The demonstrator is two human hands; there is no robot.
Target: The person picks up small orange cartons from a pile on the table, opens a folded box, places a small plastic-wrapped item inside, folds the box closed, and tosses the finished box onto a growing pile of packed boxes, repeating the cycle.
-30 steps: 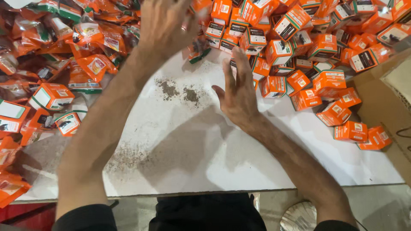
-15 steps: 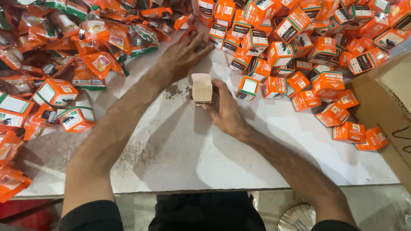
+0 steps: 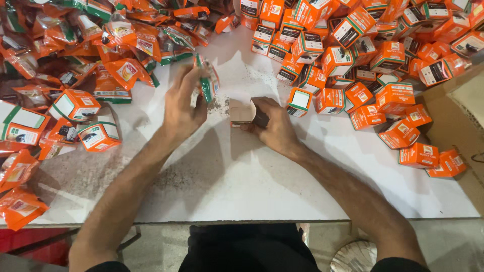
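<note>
My left hand (image 3: 182, 106) grips an orange, green and white plastic packet (image 3: 206, 79) just above the white table (image 3: 242, 176), near the middle. My right hand (image 3: 272, 123) holds a small open cardboard box (image 3: 242, 112) on its side on the table, with the brown inside flap turned toward the packet. A few centimetres separate the packet and the box. A heap of the same packets (image 3: 101, 45) lies to the left. A heap of small orange boxes (image 3: 363, 50) lies to the right.
Loose orange boxes (image 3: 421, 153) reach the table's right side beside a brown carton (image 3: 464, 111). Some boxes (image 3: 75, 106) sit among the packets at left. Dark grit (image 3: 176, 176) speckles the table. A round metal thing (image 3: 360, 257) lies on the floor below.
My left hand reached into the packet heap and came back toward the centre with one packet. My right hand picked up a small box and now holds it open on the table.
</note>
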